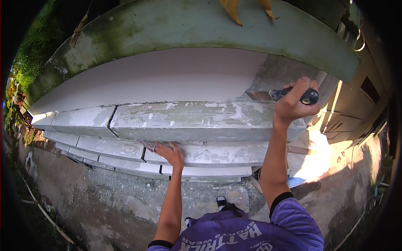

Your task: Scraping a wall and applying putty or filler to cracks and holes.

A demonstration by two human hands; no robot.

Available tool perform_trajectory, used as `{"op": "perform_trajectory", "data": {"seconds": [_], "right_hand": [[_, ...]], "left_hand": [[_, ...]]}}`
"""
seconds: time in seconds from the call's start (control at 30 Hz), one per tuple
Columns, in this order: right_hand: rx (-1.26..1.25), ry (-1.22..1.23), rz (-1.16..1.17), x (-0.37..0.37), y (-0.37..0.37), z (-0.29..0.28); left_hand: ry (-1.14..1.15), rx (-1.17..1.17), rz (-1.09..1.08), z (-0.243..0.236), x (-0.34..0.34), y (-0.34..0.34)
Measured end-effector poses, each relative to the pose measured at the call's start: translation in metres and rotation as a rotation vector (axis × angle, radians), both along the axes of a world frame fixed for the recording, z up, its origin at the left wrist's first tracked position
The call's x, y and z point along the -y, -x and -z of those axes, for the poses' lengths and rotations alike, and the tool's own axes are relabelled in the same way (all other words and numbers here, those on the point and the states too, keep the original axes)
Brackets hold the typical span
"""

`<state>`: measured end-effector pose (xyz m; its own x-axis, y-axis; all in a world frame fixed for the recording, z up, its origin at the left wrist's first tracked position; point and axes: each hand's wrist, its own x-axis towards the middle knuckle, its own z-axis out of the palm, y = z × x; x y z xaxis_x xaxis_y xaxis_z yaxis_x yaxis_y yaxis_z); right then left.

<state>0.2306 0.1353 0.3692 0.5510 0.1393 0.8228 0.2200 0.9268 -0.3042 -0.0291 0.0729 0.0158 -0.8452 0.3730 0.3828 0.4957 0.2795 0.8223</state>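
My right hand (pixel 296 100) is closed round the black handle of a scraper (pixel 310 97) at the right end of a white wall (pixel 180 75). Its flat, brownish blade (pixel 260 96) points left, close to the foot of a bare grey patch (pixel 282 74) in that wall. Whether the edge touches the surface is hard to tell. Lower down and to the left, my left hand (pixel 171 154) lies with fingers stretched on a lower ledge (pixel 226 154), holding nothing. Between the hands runs a wider ledge (pixel 201 115) with blotchy white and grey-green paint.
A curved, mossy green slab (pixel 201 27) overhangs the wall, with dry yellow leaves (pixel 231 10) at its edge. Further narrow ledges step down to stained concrete ground (pixel 113 198). Plants (pixel 31 62) grow at far left. A blue object (pixel 295 182) lies near my right elbow.
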Motion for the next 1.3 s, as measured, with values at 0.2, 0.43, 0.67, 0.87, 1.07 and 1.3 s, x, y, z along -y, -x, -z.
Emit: {"op": "perform_trajectory", "data": {"seconds": [0.2, 0.43, 0.67, 0.87, 1.07, 1.3], "right_hand": [[-0.135, -0.028, 0.033, 0.004, -0.002, -0.012], [-0.080, 0.001, -0.016, -0.006, 0.004, 0.003], [-0.218, -0.148, -0.042, 0.009, -0.005, 0.000], [0.155, -0.058, -0.143, -0.001, -0.007, 0.027], [0.505, 0.334, -0.174, 0.066, -0.038, 0.040], [0.440, 0.398, -0.290, 0.114, -0.038, 0.079]], "left_hand": [[0.033, -0.009, -0.022, 0.006, -0.002, 0.001], [-0.001, -0.040, -0.021, 0.002, -0.003, 0.001], [0.016, -0.041, -0.044, 0.014, -0.003, 0.007], [0.011, -0.045, -0.024, 0.007, -0.003, 0.003], [0.027, 0.010, -0.008, 0.001, 0.004, 0.004], [-0.005, -0.011, 0.011, -0.009, 0.006, -0.002]]}}
